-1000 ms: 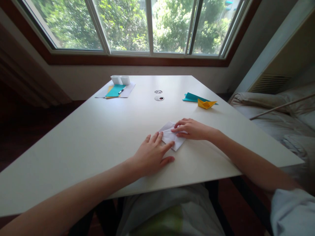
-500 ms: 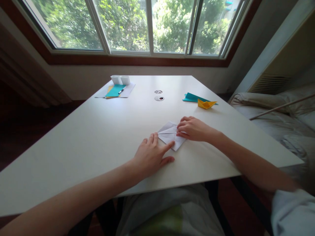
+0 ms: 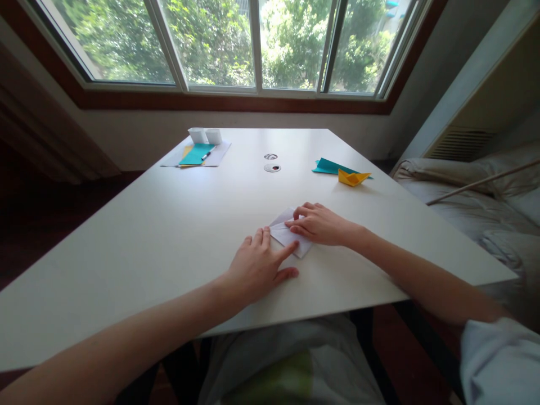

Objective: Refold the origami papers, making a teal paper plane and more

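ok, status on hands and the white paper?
Left hand flat on table, index finger pinning white folded paper. Right hand pressing its top. Yellow paper boat far off, clear.

On my large white rectangular table [image 3: 169, 225], a folded yellow paper boat [image 3: 353, 178] sits at the far right, touching a flat teal folded paper [image 3: 331, 166] behind it. At the far left, two small white cups [image 3: 206, 135] stand beside a stack of white, yellow and teal sheets [image 3: 196, 154] with a pen [image 3: 207, 154] on top. Two round cable grommets [image 3: 271, 162] lie mid-table.
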Tool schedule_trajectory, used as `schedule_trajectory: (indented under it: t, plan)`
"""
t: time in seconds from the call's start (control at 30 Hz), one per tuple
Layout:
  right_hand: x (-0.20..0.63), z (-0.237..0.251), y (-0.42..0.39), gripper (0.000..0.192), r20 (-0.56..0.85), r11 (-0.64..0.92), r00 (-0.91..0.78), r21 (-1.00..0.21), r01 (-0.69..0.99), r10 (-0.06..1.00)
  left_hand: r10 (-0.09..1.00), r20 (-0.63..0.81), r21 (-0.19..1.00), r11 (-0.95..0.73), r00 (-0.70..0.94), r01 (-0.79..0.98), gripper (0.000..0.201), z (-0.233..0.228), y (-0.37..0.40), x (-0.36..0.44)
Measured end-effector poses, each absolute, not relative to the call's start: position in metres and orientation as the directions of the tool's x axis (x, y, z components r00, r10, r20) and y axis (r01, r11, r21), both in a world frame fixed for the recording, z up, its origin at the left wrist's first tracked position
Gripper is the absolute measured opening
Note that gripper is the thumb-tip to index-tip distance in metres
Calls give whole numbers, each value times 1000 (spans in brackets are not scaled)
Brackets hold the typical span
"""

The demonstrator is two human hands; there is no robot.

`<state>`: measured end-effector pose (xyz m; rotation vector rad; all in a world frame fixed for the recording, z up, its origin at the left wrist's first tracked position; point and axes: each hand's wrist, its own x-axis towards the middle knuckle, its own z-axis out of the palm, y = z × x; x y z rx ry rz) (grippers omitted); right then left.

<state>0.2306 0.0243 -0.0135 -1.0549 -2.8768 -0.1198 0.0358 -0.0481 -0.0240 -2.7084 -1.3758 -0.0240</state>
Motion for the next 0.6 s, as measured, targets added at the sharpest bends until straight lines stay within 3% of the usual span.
schedule_trajectory:
  t: [0.17, 0.4, 0.47, 0.6]
  plan:
    - [253, -2, 32, 48, 2, 669, -669, -10, 744, 744, 806, 60, -75, -584, 588, 808, 55, -23, -49, 37]
    - [259, -4, 35, 44, 7, 684, -685, 15, 729, 729, 768, 77, -107, -628, 636, 771, 58, -21, -45, 32]
    - [257, -10, 35, 40, 51, 678, -680, 53, 733, 731, 739, 67, -71, -667, 671, 741, 60, -16, -41, 28]
    - [253, -25, 39, 39, 113, 697, -701, 79, 713, 704, 665, 55, 121, -745, 745, 656, 51, 0, -29, 19]
